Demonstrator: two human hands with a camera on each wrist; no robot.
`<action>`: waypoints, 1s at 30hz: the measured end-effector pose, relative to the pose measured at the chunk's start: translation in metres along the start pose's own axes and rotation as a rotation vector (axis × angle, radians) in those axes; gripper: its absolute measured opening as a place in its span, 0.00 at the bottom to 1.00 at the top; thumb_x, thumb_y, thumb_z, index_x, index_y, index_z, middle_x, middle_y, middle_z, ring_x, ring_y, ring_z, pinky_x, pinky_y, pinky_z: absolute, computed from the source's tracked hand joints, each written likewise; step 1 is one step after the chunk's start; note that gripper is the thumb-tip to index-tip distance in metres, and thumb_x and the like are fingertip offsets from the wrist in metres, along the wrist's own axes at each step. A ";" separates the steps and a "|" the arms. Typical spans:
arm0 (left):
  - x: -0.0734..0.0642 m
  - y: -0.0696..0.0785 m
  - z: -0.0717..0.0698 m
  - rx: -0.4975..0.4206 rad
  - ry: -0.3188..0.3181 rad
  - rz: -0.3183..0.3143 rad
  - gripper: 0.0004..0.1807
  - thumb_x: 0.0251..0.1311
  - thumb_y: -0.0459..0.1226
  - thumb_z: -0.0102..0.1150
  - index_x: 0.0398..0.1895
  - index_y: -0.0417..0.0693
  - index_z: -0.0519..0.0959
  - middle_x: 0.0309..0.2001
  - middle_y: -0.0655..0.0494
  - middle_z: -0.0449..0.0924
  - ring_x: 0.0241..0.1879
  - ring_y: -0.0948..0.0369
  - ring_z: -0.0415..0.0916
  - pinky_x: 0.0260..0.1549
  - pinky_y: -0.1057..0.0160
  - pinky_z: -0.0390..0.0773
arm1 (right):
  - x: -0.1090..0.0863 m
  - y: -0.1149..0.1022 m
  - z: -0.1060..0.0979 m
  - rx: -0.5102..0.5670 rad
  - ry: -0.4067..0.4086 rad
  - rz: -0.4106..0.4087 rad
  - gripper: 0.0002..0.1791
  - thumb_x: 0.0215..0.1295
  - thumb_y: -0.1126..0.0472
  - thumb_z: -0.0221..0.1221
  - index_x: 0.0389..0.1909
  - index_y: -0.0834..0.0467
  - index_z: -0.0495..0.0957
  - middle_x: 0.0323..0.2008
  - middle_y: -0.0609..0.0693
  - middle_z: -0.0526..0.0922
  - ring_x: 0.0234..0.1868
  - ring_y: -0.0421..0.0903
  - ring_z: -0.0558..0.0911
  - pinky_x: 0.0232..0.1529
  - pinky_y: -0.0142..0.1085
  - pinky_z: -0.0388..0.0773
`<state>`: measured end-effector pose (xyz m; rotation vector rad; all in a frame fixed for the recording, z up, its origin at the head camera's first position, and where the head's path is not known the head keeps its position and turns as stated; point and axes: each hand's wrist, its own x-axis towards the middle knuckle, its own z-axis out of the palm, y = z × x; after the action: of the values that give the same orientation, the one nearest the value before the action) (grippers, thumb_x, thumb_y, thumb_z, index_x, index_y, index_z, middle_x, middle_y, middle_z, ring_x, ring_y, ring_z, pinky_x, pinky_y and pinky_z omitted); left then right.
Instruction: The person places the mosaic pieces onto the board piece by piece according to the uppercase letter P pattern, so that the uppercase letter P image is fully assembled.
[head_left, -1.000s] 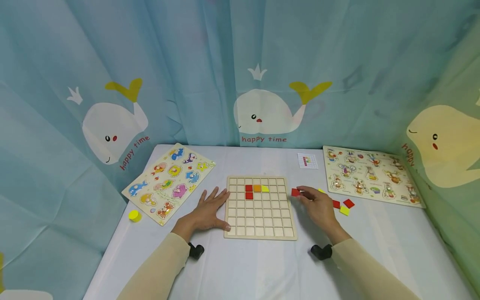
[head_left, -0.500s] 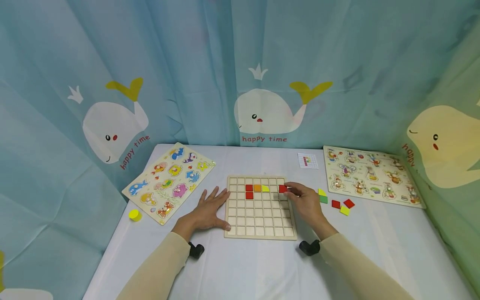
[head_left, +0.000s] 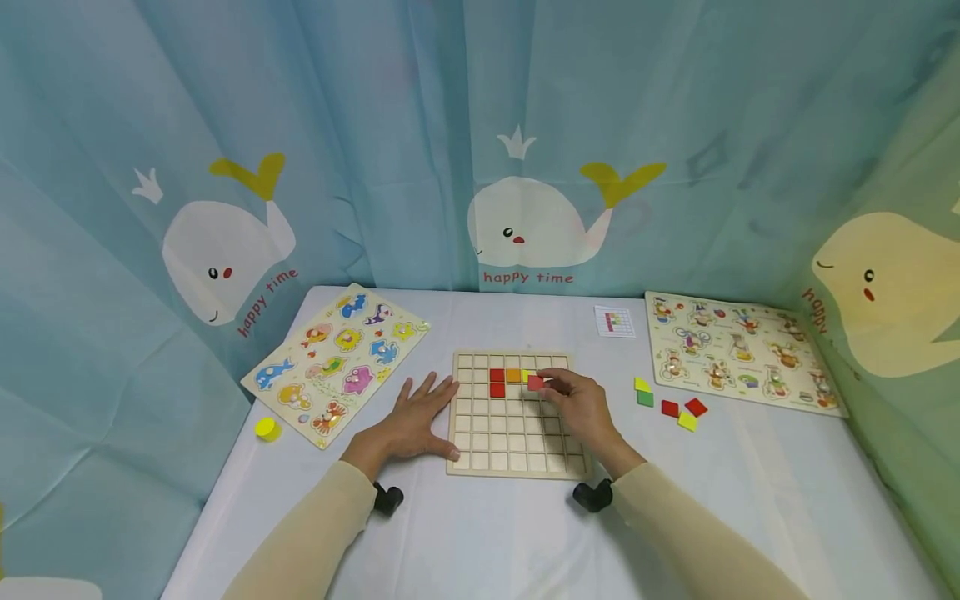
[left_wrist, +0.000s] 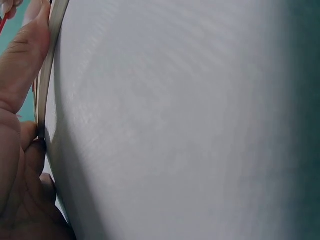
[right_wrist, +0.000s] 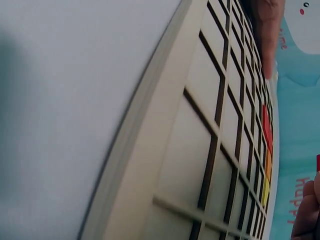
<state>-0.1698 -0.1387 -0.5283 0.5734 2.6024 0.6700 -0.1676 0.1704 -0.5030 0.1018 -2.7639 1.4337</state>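
Note:
A wooden grid board [head_left: 517, 477] lies mid-table with two red tiles [head_left: 497, 389], an orange tile [head_left: 513, 375] and a yellow tile [head_left: 527, 374] set in its upper squares. Fingers spread, my left hand [head_left: 411, 423] rests at the board's left edge; in the left wrist view its thumb [left_wrist: 25, 60] lies along the rim. Over the board, my right hand [head_left: 587, 410] pinches a red tile [head_left: 535, 382] between thumb and fingers, just below the yellow tile, which it partly covers. Only a sliver of that hand shows in the right wrist view.
Loose red [head_left: 696, 407], yellow and green tiles lie right of the board. A small printed card [head_left: 615, 322] sits behind. Picture puzzle boards lie at the left [head_left: 336, 367] and right [head_left: 742, 354]. A yellow round piece [head_left: 267, 429] is near the left table edge.
My right hand has carried the red tile leftward from beside the board to over its upper middle. The left hand has stayed at the board's left edge.

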 end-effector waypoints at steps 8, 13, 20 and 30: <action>0.000 0.002 -0.002 0.042 -0.005 -0.002 0.67 0.49 0.63 0.78 0.87 0.55 0.50 0.87 0.58 0.44 0.87 0.53 0.30 0.83 0.44 0.25 | -0.002 -0.008 0.017 -0.016 -0.063 -0.018 0.15 0.71 0.66 0.65 0.57 0.58 0.86 0.48 0.57 0.91 0.49 0.53 0.88 0.46 0.43 0.88; 0.001 0.002 -0.002 0.057 -0.006 0.006 0.68 0.48 0.63 0.78 0.87 0.54 0.50 0.87 0.58 0.44 0.87 0.54 0.30 0.84 0.46 0.26 | -0.001 -0.011 0.029 -0.003 -0.080 -0.020 0.14 0.70 0.68 0.65 0.54 0.57 0.87 0.44 0.55 0.91 0.44 0.49 0.88 0.43 0.38 0.85; 0.002 0.000 -0.001 0.042 0.000 0.016 0.68 0.48 0.62 0.79 0.87 0.53 0.50 0.87 0.58 0.44 0.87 0.55 0.30 0.84 0.47 0.26 | -0.002 -0.012 0.040 -0.032 -0.108 0.007 0.14 0.68 0.66 0.69 0.54 0.55 0.88 0.38 0.50 0.89 0.36 0.45 0.80 0.37 0.35 0.78; 0.002 0.000 -0.001 0.037 0.003 0.017 0.68 0.48 0.62 0.79 0.87 0.53 0.50 0.87 0.58 0.44 0.87 0.55 0.30 0.84 0.47 0.26 | -0.002 -0.011 0.049 -0.122 -0.146 -0.005 0.14 0.66 0.63 0.71 0.53 0.55 0.88 0.39 0.46 0.88 0.38 0.43 0.81 0.41 0.37 0.80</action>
<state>-0.1715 -0.1384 -0.5282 0.6074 2.6201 0.6295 -0.1646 0.1241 -0.5220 0.2192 -2.9573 1.3019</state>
